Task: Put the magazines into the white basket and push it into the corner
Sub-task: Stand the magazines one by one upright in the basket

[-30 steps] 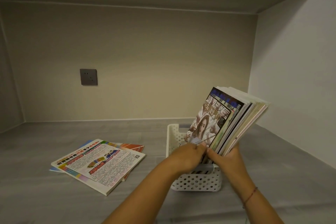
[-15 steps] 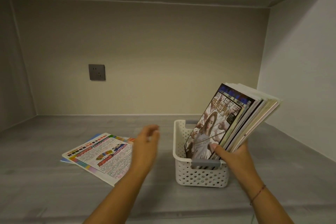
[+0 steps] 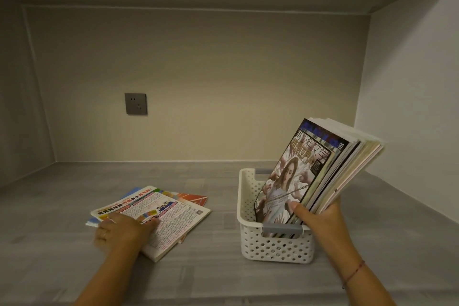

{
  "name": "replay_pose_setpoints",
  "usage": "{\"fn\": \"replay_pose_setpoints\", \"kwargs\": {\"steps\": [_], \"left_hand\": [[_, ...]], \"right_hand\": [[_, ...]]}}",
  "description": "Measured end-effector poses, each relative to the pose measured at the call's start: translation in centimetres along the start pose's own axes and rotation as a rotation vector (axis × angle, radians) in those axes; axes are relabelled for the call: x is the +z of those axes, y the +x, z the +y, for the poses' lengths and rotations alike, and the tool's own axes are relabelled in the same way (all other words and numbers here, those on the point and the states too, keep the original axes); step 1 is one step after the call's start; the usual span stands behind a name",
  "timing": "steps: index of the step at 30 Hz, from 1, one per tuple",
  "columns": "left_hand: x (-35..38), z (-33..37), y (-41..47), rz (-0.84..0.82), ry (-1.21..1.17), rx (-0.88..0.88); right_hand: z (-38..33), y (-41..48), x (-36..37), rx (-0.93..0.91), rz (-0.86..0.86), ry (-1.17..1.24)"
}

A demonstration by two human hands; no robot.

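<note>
Head view: a bundle of magazines [image 3: 323,169] is stood in the white basket [image 3: 275,248], tilted to the right, and is gripped near its lower edge by the right hand [image 3: 320,218], thumb on the front cover. Loose magazines [image 3: 164,213] are stacked flat on the grey desk [image 3: 62,206], left of the basket. The left hand [image 3: 119,231] is laid on the top cover, thumb flat; whether fingers are hooked under the edge cannot be told (blur). Judgement: light, floppy, glossy covers are expected to slide and sag, so the stack is best pinched whole along one edge.
</note>
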State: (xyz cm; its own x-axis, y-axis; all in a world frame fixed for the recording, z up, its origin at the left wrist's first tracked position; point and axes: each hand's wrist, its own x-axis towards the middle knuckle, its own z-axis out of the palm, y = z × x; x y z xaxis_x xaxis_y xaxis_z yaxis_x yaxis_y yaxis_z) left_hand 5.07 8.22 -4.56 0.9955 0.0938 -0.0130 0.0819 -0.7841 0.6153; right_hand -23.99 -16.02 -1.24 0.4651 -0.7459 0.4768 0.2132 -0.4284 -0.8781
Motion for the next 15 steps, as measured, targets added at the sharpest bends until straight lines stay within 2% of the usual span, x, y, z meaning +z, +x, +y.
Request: {"fn": "replay_pose_setpoints", "kwargs": {"steps": [4, 9, 12, 15], "left_hand": [[0.0, 0.3, -0.1, 0.047, -0.079, 0.048], [-0.5, 0.3, 0.2, -0.059, -0.231, -0.001], [-0.8, -0.2, 0.7, -0.039, -0.265, 0.008], [-1.2, -0.6, 0.9, -0.053, -0.523, -0.102]], "right_hand": [[-0.1, 0.0, 0.1, 0.018, 0.008, -0.002], [-0.1, 0.0, 0.0, 0.032, 0.015, -0.005], [-0.2, -0.1, 0.0, 0.043, 0.014, -0.011], [-0.2, -0.1, 0.1, 0.045, 0.026, -0.019]]}}
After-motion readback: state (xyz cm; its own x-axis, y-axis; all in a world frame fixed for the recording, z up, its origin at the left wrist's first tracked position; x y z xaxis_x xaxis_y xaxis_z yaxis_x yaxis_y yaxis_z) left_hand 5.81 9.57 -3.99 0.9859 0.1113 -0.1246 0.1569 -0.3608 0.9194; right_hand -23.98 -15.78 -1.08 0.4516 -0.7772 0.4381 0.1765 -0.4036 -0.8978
